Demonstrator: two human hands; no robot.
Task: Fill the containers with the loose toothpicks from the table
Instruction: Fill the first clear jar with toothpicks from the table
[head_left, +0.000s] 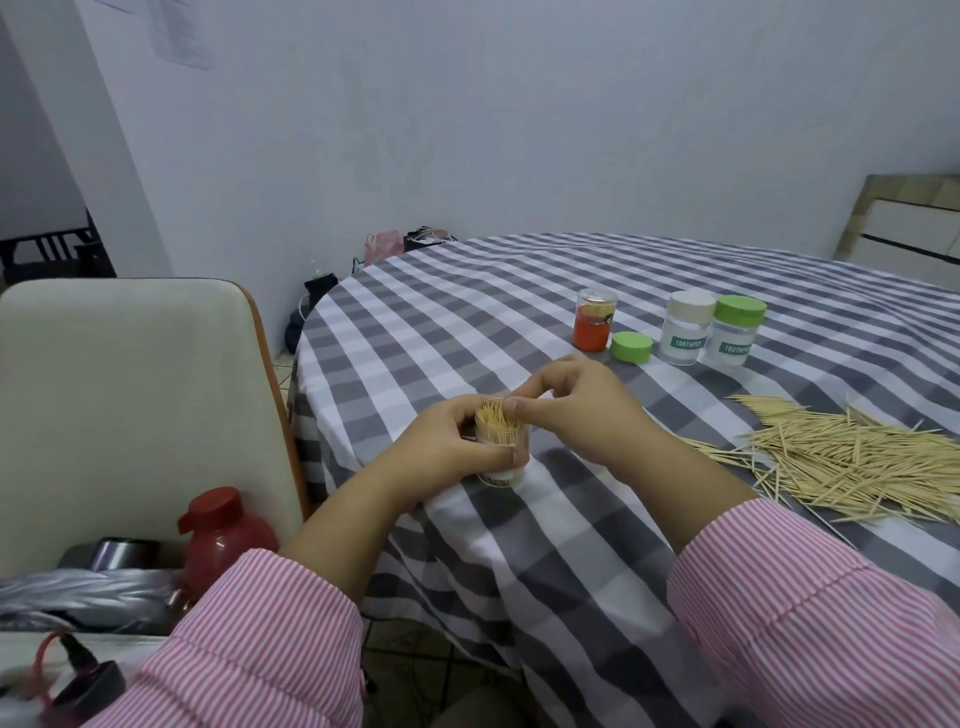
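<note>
The clear container (501, 447) is the landmark here: it stands upright at the near-left edge of the counter (519, 291), its mouth open and packed with toothpicks (493, 414) standing on end, so their long axis runs up and down with the jar. The left hand (457, 441) wraps round the jar from the left, fingers (511, 457) and thumb curled against its wall and gripping it. The right hand (566, 402) sits directly over and to the right of the mouth, its fingertips bunched on the tops of the standing toothpicks; whether they pinch a few or only press and tidy them, I cannot tell.

The loose pile (852, 462) lies flat well to the right of the jar, the sticks mostly pointing left to right along the counter. The right hand is plainly the nearer one to it, so any further pick-up likely falls to that hand, with the sticks needing a turn from lying to upright before they drop in.

Beyond the jar, further back and right, stand an orange container (594, 325), a loose green lid (631, 354), a white-capped jar (687, 332) and a green-capped jar (732, 335).
</note>
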